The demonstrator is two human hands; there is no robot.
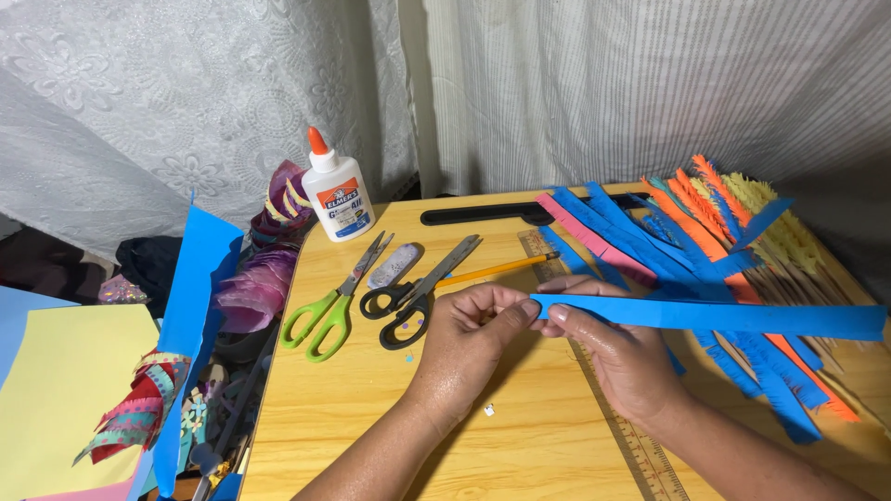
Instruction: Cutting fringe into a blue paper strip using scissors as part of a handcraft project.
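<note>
Over the wooden table (371, 408), left hand (469, 339) and right hand (617, 353) pinch a blue paper strip (724, 318) whose far end leaves the frame, hiding part of a ruler (631, 441), behind them a white glue bottle (336, 190) with orange cap.

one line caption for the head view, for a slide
Both hands, left and right, pinch a blue paper strip over a wooden table.

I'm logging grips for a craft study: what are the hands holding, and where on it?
Both hands, left hand and right hand, pinch the near left end of a long blue paper strip.
</note>
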